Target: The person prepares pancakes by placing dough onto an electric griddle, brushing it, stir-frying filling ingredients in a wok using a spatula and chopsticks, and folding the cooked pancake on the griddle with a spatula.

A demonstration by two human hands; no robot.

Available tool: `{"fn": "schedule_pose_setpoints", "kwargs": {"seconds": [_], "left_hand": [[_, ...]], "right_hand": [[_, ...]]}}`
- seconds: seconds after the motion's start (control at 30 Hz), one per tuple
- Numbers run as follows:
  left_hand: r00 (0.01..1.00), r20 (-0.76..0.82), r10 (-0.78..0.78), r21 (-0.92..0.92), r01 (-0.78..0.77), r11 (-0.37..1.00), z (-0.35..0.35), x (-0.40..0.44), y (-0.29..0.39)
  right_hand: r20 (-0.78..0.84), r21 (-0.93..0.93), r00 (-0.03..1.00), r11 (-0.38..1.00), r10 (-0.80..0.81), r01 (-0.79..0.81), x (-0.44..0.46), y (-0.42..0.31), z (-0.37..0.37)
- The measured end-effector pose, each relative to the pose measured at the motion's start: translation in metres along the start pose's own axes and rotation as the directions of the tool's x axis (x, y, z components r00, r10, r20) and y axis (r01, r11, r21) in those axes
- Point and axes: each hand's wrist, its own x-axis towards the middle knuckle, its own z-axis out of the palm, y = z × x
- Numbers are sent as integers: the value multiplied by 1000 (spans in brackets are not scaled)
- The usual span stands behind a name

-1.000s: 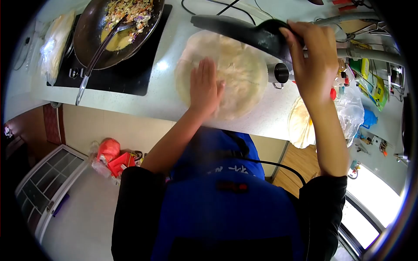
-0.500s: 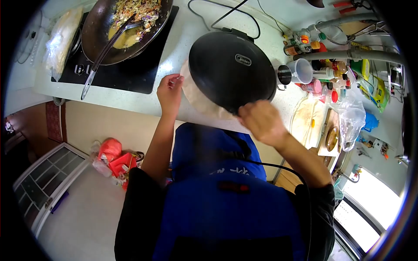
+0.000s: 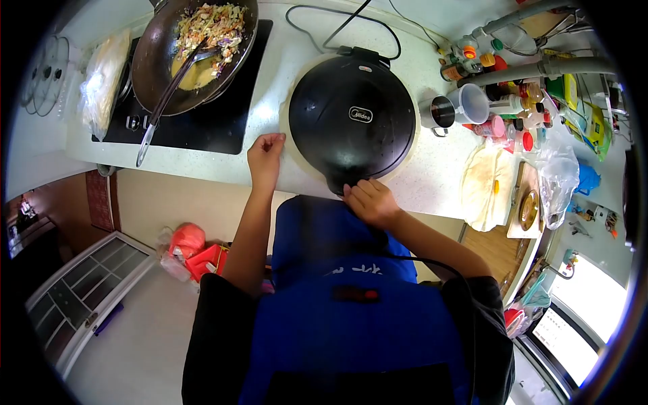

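Observation:
A round black electric griddle [image 3: 351,128] sits on the white counter with its lid down. The pale rim of a dough sheet [image 3: 286,115] sticks out around it. My right hand [image 3: 370,201] is closed on the lid's handle at the front edge. Left of the griddle, close to the dough's rim, my left hand [image 3: 266,156] has its thumb and fingertips pressed together. Whatever they pinch, if anything, is too small to make out.
A wok [image 3: 155,74] of shredded filling with a ladle stands on the black cooktop [image 3: 223,128]. Right of the griddle are a metal cup [image 3: 442,112], a plastic jug [image 3: 470,103], bottles and flatbreads [image 3: 486,189]. A cable [image 3: 293,27] lies behind it.
The raised black lid has come down over the dough sheet. My right hand moved down with it to the front edge. My left hand left the dough and drew back to the left.

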Motion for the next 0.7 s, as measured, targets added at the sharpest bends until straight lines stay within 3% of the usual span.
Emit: {"fn": "schedule_pose_setpoints", "kwargs": {"seconds": [0.27,0.37,0.47,0.5,0.57,0.63,0.7], "left_hand": [[999,37,29,102,-33,994,-4,4,-4],[984,-52,170,143,-161,976,0,-3,5],[830,1,558,440,-501,745,14,-32,41],[800,192,568,404,-592,697,17,-45,52],[545,534,646,248,-832,497,24,-61,60],[401,680,614,174,-902,396,32,-75,63],[425,661,619,179,-890,419,38,-82,60]], "right_hand": [[-65,-24,996,998,53,-55,-3,-9,5],[-101,-10,993,998,57,-58,-2,-9,7],[-102,-9,993,998,67,-68,-5,-9,9],[-98,-7,993,998,66,-67,-5,-9,8],[-91,-1,994,998,62,-62,-6,-9,7],[-89,57,994,996,67,-62,-7,-9,6],[-89,81,994,995,69,-62,-7,-8,5]]}}
